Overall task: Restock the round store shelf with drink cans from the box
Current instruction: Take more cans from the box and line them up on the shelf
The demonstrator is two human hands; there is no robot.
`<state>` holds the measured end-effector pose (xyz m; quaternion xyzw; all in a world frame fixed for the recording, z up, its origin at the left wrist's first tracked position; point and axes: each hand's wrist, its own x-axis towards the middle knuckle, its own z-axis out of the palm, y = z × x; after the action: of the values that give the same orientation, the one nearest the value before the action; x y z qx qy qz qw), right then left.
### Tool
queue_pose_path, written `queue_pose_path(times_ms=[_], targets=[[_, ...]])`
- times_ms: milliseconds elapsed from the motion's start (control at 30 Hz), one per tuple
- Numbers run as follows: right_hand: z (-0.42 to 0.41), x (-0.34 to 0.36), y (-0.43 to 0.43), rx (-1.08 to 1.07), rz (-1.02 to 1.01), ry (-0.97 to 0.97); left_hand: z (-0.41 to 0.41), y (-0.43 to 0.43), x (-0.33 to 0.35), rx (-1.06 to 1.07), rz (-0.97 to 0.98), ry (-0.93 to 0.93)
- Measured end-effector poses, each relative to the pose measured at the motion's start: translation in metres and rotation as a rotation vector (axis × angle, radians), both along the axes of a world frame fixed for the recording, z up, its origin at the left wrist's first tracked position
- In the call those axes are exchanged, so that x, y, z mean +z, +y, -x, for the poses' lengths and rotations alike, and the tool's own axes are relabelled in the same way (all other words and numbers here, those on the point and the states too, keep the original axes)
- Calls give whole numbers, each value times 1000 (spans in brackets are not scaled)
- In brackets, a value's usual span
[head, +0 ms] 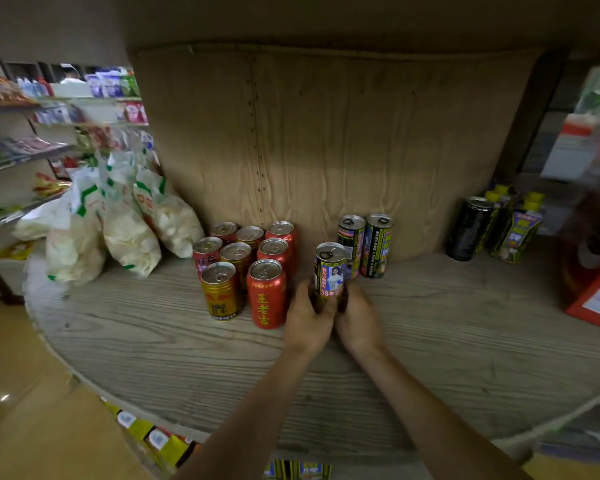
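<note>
A tall dark can with a colourful label (pixel 329 270) stands upright on the round wooden shelf (pixel 153 341). My left hand (pixel 307 320) and my right hand (pixel 359 317) grip its lower part from both sides. Two matching cans (pixel 366 245) stand side by side just behind it, against the shelf's curved back wall. To the left is a cluster of several red and gold cans (pixel 246 268). The box is not clearly in view.
White snack bags (pixel 118 223) lean at the shelf's left. A black can (pixel 468 228) and yellow-capped bottles (pixel 515 226) stand at the right, with a red box (pixel 593 292) at the far right edge. Packaged goods (pixel 153 438) show on the lower tier. Store shelves (pixel 49 133) stand further left.
</note>
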<state>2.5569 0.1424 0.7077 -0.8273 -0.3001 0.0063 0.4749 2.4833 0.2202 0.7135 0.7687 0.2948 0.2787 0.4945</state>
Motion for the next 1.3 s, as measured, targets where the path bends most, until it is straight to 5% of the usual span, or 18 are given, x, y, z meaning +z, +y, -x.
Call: queue_pose_path(times_ms=[367,1300], targets=[[-20,-10,17,84,-103,52,-40,13,2,135,77,-39],[-39,-10,31,195,-12,-65,-60,32,-8,-6,11,-26]])
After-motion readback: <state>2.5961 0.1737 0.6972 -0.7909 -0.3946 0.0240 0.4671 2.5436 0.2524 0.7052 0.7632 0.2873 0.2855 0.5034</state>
